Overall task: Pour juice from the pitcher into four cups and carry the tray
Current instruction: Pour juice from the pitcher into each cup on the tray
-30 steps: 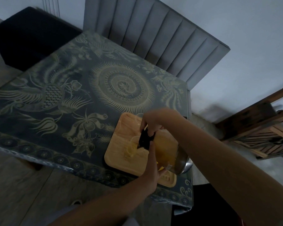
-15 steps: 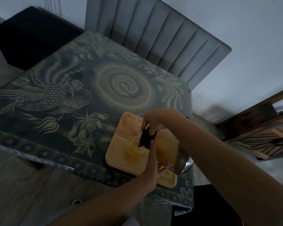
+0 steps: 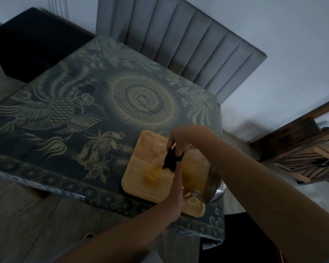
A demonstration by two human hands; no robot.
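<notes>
Juice [image 3: 149, 176] runs from tilted pitcher [image 3: 198, 173] into a cup [image 3: 160, 168] on the tray [image 3: 137, 188], at the desk's [image 3: 65, 149] five o'clock corner. The right hand [image 3: 180, 141] grips its black top, the left hand [image 3: 177, 188] lies flat against its side; a slow tilt should avoid spills.

Right hand [image 3: 182, 142]: grips the black top of the tilted pitcher [image 3: 199, 173].
Left hand [image 3: 176, 194]: flat against the pitcher's side, fingers straight.
Cup [image 3: 156, 169]: clear, by the left fingertips, holding yellow juice.
Tray [image 3: 139, 186]: wooden, beneath both hands.
</notes>
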